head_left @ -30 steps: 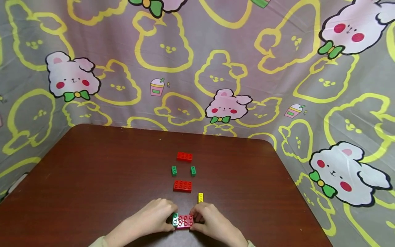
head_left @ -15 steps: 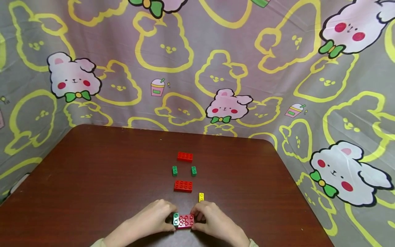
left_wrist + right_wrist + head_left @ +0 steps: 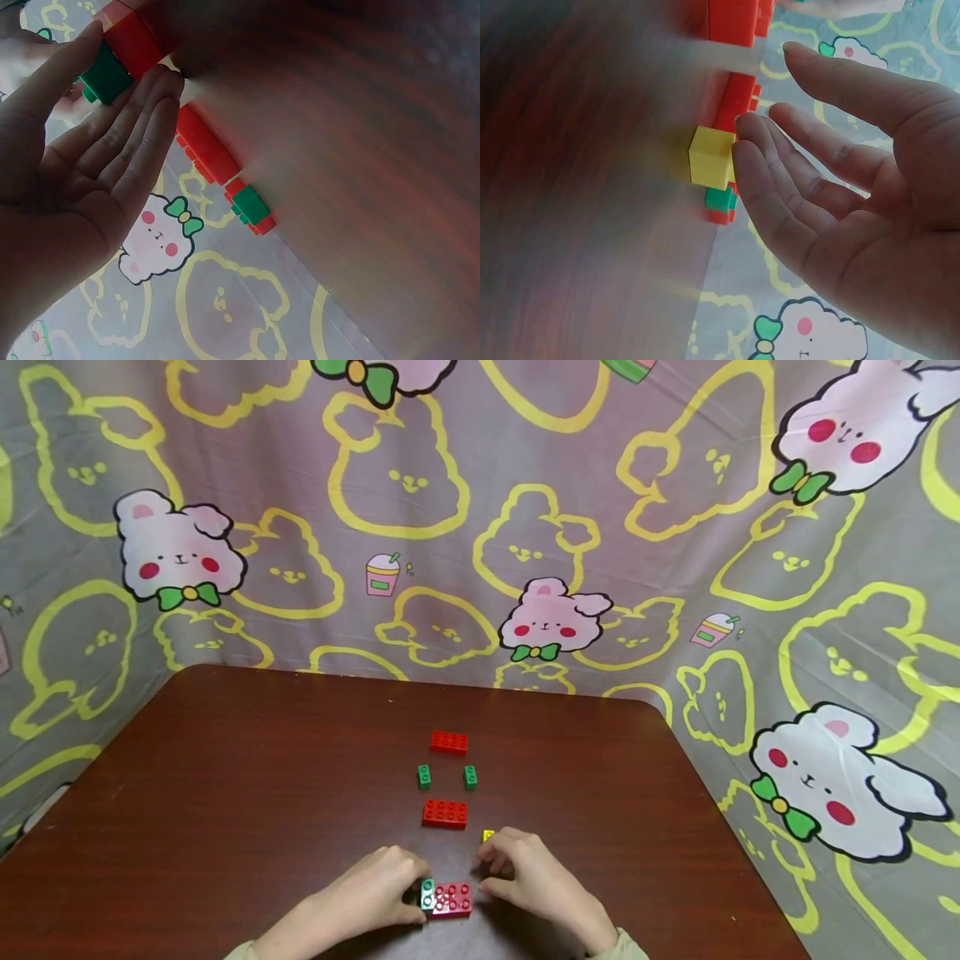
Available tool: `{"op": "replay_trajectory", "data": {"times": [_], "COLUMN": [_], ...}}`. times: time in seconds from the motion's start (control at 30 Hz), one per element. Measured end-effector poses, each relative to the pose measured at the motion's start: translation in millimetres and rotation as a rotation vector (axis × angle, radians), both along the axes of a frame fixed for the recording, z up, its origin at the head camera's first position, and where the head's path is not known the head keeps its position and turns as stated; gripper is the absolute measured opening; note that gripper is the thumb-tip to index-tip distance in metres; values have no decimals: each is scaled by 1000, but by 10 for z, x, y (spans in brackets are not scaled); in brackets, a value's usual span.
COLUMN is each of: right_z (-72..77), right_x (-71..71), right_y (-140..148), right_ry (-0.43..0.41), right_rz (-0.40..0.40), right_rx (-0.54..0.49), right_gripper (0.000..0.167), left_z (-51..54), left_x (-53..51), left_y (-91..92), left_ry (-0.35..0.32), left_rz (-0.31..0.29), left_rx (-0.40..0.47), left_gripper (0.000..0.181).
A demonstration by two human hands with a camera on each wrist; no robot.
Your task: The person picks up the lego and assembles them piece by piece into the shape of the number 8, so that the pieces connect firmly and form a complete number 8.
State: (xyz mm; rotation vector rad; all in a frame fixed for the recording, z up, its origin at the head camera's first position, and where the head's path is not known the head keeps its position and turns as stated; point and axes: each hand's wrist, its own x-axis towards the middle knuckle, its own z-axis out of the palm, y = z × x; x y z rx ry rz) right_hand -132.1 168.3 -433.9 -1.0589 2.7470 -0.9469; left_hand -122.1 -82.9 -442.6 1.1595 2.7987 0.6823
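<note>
At the table's near side my left hand (image 3: 378, 887) pinches a small green toy brick (image 3: 427, 895) between thumb and fingertips. That brick sits against the left end of a red eight-stud brick (image 3: 454, 900). The left wrist view shows the green brick (image 3: 107, 77) between the thumb and fingers, touching the red brick (image 3: 135, 43). My right hand (image 3: 536, 881) is apart from the red brick, fingers loosely bent and holding nothing. Just beyond its fingers stands a yellow brick (image 3: 488, 836), partly hidden by them; the right wrist view shows this yellow brick (image 3: 711, 157) near the fingertips.
Farther back lie a red brick (image 3: 445, 814), two small green bricks (image 3: 424, 777) side by side with a gap, and another red brick (image 3: 448, 742). They stand on the brown table (image 3: 262, 760). A patterned cloth (image 3: 450, 552) hangs behind and at both sides.
My right hand has let go of the red brick's right end and moved right and slightly forward, toward the yellow brick. My left hand stays on the green brick.
</note>
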Motion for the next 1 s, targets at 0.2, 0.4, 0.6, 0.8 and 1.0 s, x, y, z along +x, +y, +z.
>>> {"op": "replay_trajectory", "data": {"times": [0.2, 0.4, 0.6, 0.8, 1.0], "right_z": [2, 18, 11, -1, -18], "right_x": [-68, -120, -172, -226, -263], "right_y": [27, 44, 64, 86, 96], "right_ry": [24, 22, 18, 24, 35], "right_rz": [-31, -74, -89, -99, -90], "right_rx": [-22, -11, 4, 17, 13], "right_gripper": [24, 27, 27, 28, 28], "left_z": [6, 17, 22, 29, 30], "left_x": [3, 10, 5, 7, 10], "left_y": [1, 5, 16, 13, 14], "left_ry": [10, 13, -10, -26, -31], "left_rz": [2, 7, 7, 8, 5], "left_rx": [-5, -12, -22, -20, -22], "left_gripper": [26, 25, 25, 24, 24]}}
